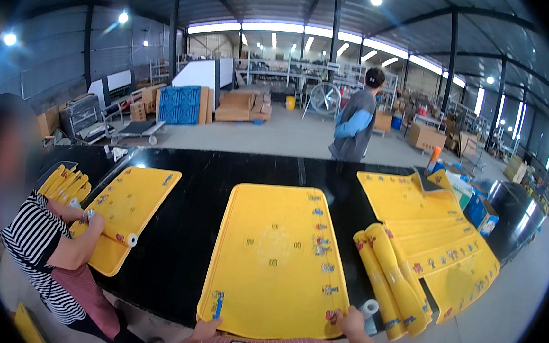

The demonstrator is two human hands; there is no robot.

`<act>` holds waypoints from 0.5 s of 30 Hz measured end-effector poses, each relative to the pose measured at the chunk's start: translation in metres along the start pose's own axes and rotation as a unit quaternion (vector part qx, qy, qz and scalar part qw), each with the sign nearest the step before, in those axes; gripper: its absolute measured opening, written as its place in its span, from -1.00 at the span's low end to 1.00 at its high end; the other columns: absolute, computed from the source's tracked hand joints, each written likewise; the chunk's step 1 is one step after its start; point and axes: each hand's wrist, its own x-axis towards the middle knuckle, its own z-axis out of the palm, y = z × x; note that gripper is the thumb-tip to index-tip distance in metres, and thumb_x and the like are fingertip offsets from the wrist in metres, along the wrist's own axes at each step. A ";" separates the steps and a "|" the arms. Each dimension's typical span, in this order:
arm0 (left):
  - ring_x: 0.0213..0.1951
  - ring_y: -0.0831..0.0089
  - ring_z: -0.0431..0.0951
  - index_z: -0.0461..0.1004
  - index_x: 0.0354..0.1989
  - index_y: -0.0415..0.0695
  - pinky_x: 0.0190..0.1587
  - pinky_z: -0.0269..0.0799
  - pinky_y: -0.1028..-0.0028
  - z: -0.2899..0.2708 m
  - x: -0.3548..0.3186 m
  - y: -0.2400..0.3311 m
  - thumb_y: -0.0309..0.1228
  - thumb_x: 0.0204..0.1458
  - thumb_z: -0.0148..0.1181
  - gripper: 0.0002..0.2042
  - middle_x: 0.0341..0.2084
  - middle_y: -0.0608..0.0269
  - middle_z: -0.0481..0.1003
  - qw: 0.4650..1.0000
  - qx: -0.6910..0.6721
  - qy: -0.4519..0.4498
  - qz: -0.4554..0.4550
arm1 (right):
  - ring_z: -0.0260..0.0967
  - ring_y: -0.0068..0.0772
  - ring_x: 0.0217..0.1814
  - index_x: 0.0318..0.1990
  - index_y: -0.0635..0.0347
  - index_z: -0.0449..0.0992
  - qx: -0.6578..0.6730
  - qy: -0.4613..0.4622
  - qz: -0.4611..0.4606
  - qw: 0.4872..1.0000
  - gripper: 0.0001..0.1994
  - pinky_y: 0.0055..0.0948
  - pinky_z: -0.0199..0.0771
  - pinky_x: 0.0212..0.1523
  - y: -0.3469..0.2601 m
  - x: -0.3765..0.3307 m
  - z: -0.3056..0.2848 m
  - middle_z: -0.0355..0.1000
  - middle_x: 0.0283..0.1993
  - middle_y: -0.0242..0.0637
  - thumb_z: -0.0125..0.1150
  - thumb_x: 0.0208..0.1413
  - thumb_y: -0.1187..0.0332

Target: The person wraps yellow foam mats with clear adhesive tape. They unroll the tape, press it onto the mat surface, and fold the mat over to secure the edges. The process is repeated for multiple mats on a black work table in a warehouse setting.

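A stack of flat yellow printed mats (274,255) lies on the black table (192,229) in front of me. My left hand (206,329) grips the near left corner of the top mat. My right hand (348,322) pinches the near right corner. Both hands sit at the table's near edge. Just right of my right hand lie two rolled yellow mats (390,280) and a white tape roll (370,308).
A fanned pile of yellow mats (431,229) covers the table's right part. At the left, a person in a striped top (37,243) rolls another yellow mat (123,208). A person in grey (355,123) walks beyond the table. Boxes (478,210) stand at the right end.
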 end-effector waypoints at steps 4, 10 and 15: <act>-0.07 0.22 0.62 0.30 0.21 -0.19 -0.17 0.68 0.25 0.004 -0.004 0.010 -0.49 0.33 0.06 -0.69 0.01 0.06 0.52 0.999 -0.021 0.013 -0.029 | 0.55 0.26 -0.14 -0.29 0.35 0.51 0.007 0.002 -0.009 1.000 -0.60 0.03 0.56 -0.13 0.000 -0.001 0.003 0.56 -0.25 0.22 0.35 0.13 0.09; -0.10 0.21 0.63 0.29 0.21 -0.17 -0.19 0.69 0.26 0.005 -0.004 0.014 -0.47 0.33 0.05 -0.69 0.00 0.06 0.52 0.998 -0.045 -0.007 -0.032 | 0.55 0.23 -0.10 -0.24 0.31 0.51 -0.011 -0.004 0.002 1.000 -0.62 0.04 0.54 -0.08 0.004 0.002 0.006 0.58 -0.22 0.17 0.31 0.17 0.08; -0.14 0.21 0.65 0.29 0.21 -0.17 -0.21 0.70 0.27 0.004 -0.004 0.017 -0.47 0.33 0.06 -0.69 -0.02 0.06 0.52 0.998 -0.051 -0.015 -0.036 | 0.54 0.24 -0.08 -0.21 0.29 0.51 -0.014 -0.014 0.004 1.000 -0.64 0.05 0.53 -0.06 0.006 0.007 0.007 0.58 -0.19 0.15 0.30 0.20 0.09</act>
